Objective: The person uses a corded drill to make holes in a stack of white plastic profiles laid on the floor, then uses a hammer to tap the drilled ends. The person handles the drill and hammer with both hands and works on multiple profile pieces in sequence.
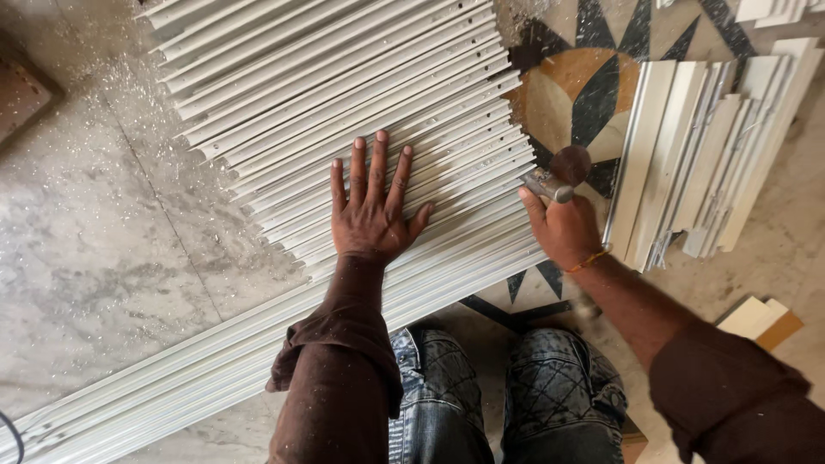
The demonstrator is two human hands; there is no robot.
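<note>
My left hand (pixel 371 206) lies flat, fingers spread, pressing on a wide stack of long white metal strips (pixel 344 94) laid diagonally across the floor. My right hand (pixel 563 228) is at the right ends of the strips, closed around a hammer (pixel 559 176) with a grey metal head and a dark rounded part above it. The hammer head touches or nearly touches the strip ends. An orange thread band sits on my right wrist.
A second pile of shorter white strips (pixel 705 146) lies to the right on a patterned marble inlay floor (pixel 584 77). My knees in dark jeans (pixel 507 395) are below. A small wood offcut (pixel 760 320) rests at lower right. Dust and shavings cover the grey floor (pixel 94 223) at left.
</note>
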